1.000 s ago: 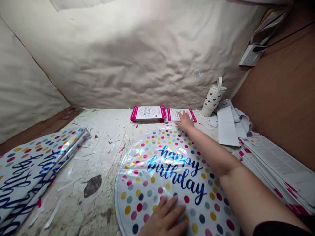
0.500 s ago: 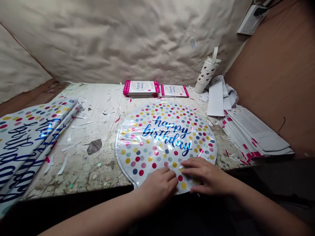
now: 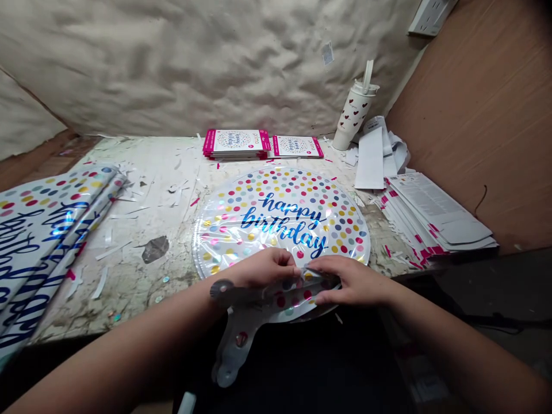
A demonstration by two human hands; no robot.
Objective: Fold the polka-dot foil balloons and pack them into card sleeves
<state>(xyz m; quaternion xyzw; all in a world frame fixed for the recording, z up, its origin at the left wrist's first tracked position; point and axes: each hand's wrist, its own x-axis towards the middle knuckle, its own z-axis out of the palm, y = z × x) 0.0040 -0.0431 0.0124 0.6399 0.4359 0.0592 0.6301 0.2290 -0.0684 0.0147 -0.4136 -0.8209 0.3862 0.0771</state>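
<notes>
Step in hand looks like working the near edge of the foil balloon (image 3: pixel 280 227), printed "happy birthday" with coloured dots, which lies mostly flat on the bench (image 3: pixel 164 158) in front of the person, its near part raised at the hands. Left hand (image 3: pixel 272 268): fingertips together, apparently pinched on the raised foil edge. Right hand (image 3: pixel 347 280): thumb low and fingers above, at the same edge, foil between; can't tell whether it is clamped or just resting there. Hands near each other, over the lower part of the print. Pale tail (image 3: pixel 233 351) with a hole hangs past the bench edge by the left wrist, not gripped. My read: early in handling this piece, most of the disc not folded. Next move calls for keeping hold of the thin edge with both hands, lining it up evenly, and minding the loose tail so it doesn't snag or crease. Folded foil pile (image 3: pixel 47 241) at left, pink-edged packets (image 3: pixel 235 142) at the back, card stack (image 3: pixel 444 213) at right; all well apart from the hands.
</notes>
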